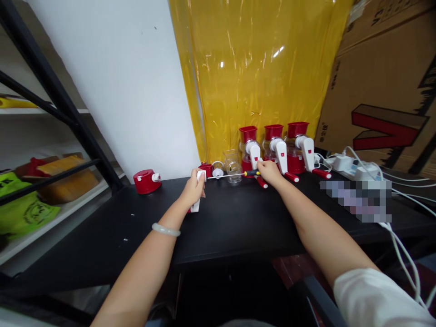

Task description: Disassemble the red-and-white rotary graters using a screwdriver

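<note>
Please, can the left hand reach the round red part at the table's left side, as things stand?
Probably yes: nothing visible stands between the left hand and the round red part, though the hand is occupied, holding a white piece.

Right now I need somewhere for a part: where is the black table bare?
Bare: black table between both forearms, this side of the screwdriver; also in front of the leftmost red part, save two white scraps. Crowded: the back right, with three crank machines, and right end, with white plugs.

A yellow sheet (255,68) hangs beside a cardboard box (378,68) (bearing red print); white cables (388,227) trail below.
</note>
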Available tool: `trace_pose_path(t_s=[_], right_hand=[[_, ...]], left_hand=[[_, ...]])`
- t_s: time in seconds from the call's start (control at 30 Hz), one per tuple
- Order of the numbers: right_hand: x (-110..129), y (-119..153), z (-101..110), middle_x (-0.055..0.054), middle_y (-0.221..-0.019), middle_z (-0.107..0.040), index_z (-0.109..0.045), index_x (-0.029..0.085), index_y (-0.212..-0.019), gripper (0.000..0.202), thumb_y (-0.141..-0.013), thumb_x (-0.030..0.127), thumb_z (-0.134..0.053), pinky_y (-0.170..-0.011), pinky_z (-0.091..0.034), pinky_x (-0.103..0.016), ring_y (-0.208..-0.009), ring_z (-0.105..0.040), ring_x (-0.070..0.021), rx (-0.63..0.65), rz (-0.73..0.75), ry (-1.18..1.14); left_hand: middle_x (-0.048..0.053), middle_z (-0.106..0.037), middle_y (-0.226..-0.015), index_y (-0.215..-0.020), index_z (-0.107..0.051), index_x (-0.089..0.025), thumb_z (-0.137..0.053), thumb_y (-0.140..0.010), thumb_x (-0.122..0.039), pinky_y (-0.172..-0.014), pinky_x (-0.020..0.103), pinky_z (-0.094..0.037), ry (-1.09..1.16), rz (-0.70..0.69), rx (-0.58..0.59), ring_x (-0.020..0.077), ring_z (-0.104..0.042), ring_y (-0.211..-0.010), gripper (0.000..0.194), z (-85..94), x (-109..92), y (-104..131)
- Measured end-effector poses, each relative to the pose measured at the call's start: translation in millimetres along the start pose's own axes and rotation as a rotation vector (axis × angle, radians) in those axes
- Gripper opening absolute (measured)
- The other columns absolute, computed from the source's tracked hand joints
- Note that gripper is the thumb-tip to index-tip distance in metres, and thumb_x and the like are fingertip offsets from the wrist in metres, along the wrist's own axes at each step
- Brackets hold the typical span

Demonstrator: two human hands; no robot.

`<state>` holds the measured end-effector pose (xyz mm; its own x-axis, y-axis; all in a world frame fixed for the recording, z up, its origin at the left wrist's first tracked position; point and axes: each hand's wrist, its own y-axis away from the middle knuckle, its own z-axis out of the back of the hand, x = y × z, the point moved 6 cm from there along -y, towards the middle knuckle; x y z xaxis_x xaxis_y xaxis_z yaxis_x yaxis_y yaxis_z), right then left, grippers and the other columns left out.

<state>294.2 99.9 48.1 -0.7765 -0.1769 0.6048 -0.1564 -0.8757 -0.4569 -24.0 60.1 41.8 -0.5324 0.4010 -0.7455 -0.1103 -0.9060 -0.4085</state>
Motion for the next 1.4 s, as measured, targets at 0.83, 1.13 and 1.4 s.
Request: trace_pose_path(t_s=[0.83, 1.13, 1.4], right_hand=[[20.1, 12.9, 18.2, -0.006, -0.053, -0.057, -0.05, 0.02, -0.052, 0.044, -0.091, 0.038, -0.037, -0.059, -0.033, -0.03, -0.057, -0.054, -0.0177, -0.202, 0.204, -0.03], [23.5, 15.7, 21.7, -0.005, -0.05, -0.053, -0.046, 0.021, -0.052, 0.044, -0.09, 0.038, -0.036, -0.057, -0.031, -0.03, -0.053, -0.048, -0.0161, -0.234, 0.235, -0.025], [24.9, 16.9, 24.0, -0.004, -0.051, -0.053, -0.047, 0.02, -0.052, 0.044, -0.091, 0.036, -0.036, -0.058, -0.031, -0.03, -0.053, -0.047, -0.0157, -0.258, 0.267, 0.02]], left_hand=[[-0.009, -0.048, -0.06, -0.101, -0.04, -0.024, -0.038, -0.098, -0.052, -0.037, 0.022, -0.045, 0.207, 0.108, 0.018, 0.0097, -0.05, -0.035, 0.029, -3.0, 0.3, -0.7], [-0.01, -0.047, -0.056, -0.101, -0.039, -0.024, -0.036, -0.099, -0.054, -0.036, 0.022, -0.046, 0.319, 0.24, 0.069, 0.0099, -0.048, -0.032, 0.029, -10.1, 7.6, -1.4], [-0.009, -0.047, -0.055, -0.097, -0.037, -0.024, -0.037, -0.097, -0.058, -0.035, 0.023, -0.046, 0.376, 0.375, 0.124, 0.0103, -0.047, -0.032, 0.034, -15.7, 11.6, 2.6]])
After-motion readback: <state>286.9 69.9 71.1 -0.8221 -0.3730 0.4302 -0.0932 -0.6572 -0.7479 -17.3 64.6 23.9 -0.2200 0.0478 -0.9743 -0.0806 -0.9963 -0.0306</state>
